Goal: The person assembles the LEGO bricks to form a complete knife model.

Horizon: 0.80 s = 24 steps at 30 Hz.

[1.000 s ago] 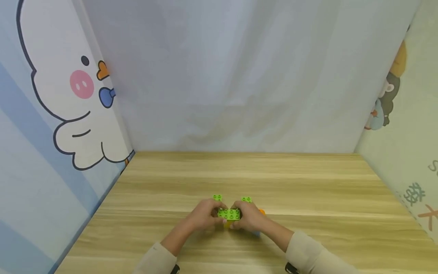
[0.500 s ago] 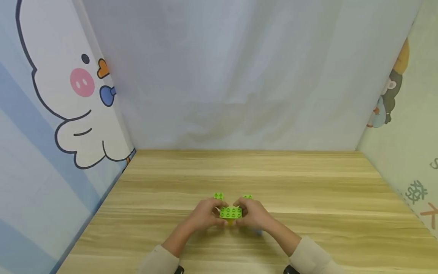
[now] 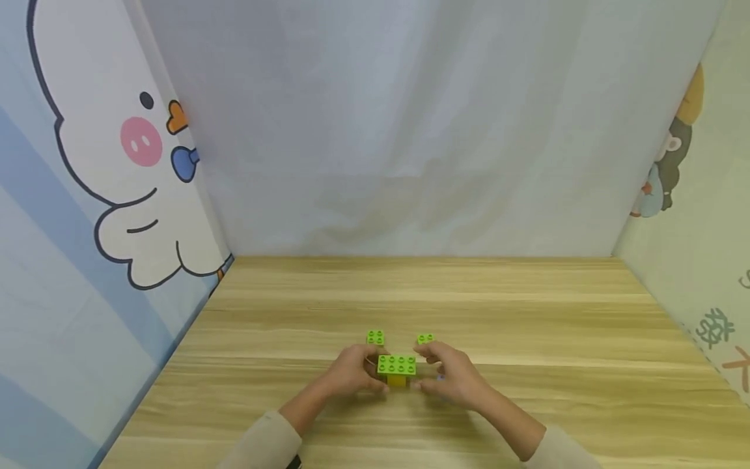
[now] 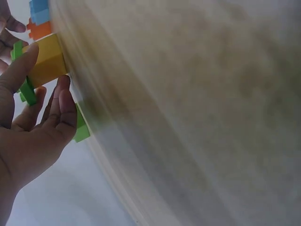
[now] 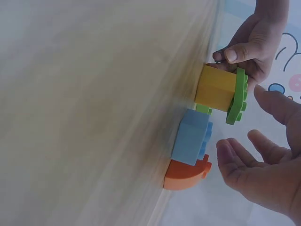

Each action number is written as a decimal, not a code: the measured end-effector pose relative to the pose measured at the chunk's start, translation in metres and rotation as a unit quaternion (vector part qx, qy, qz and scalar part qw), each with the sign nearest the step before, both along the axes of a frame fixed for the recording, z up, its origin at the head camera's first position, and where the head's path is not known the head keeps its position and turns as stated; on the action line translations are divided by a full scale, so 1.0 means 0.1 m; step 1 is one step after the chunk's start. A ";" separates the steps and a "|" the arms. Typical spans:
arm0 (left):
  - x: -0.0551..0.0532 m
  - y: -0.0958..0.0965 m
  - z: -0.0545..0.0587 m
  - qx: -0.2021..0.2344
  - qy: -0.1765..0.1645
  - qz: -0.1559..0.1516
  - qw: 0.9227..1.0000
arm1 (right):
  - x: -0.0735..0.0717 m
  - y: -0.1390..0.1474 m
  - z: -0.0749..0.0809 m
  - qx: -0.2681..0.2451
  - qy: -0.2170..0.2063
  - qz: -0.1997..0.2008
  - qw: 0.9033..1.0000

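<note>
A yellow toy block [image 5: 216,87] stands on the table, topped by a wider, thin green studded plate [image 3: 396,365]. My left hand [image 3: 351,371] is loosely around its left side, thumb in front and fingers behind, overlapping the block in the left wrist view. Right of the block, my right hand [image 3: 454,374] is held apart from it with fingers parted and nothing between them. Near that hand stand a light-blue block [image 5: 190,136] and an orange curved block [image 5: 183,175], both mostly hidden under it in the head view.
Behind the hands, a green studded block [image 3: 375,337] lies to the left and another green block [image 3: 425,339] to the right, partly covered by the right hand. The wooden tabletop [image 3: 527,312] meets a grey curtain [image 3: 410,130] at the back, with printed panels at both sides.
My right hand has let go of the yellow block and green plate and drawn away to the right. My left hand's grasp has loosened. The block stays in place.
</note>
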<state>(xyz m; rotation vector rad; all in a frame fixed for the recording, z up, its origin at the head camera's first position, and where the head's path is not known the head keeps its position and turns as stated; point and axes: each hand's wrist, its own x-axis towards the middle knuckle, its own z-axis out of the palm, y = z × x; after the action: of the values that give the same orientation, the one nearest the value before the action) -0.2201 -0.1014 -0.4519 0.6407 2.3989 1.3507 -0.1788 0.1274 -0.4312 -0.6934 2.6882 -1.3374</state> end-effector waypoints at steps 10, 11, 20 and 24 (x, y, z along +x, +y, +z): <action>0.00 0.06 -0.05 -0.017 -0.008 0.031 0.999 | 0.13 0.17 -0.04 -0.008 0.025 -0.038 0.999; 0.00 0.06 -0.05 -0.016 -0.009 0.031 0.999 | 0.14 0.19 -0.05 -0.010 0.023 -0.041 0.999; -0.01 0.09 -0.08 -0.010 -0.030 0.043 0.999 | 0.20 0.33 -0.06 -0.051 -0.026 -0.091 0.994; -0.01 0.09 -0.07 -0.016 -0.031 0.053 0.998 | 0.21 0.37 -0.09 -0.070 -0.060 -0.103 0.990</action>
<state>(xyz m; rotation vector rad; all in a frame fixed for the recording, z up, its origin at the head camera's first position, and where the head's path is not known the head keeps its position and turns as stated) -0.2215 -0.0928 -0.4593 0.4613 2.4301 1.3498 -0.1575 0.1640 -0.4407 -0.3369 2.6490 -1.5709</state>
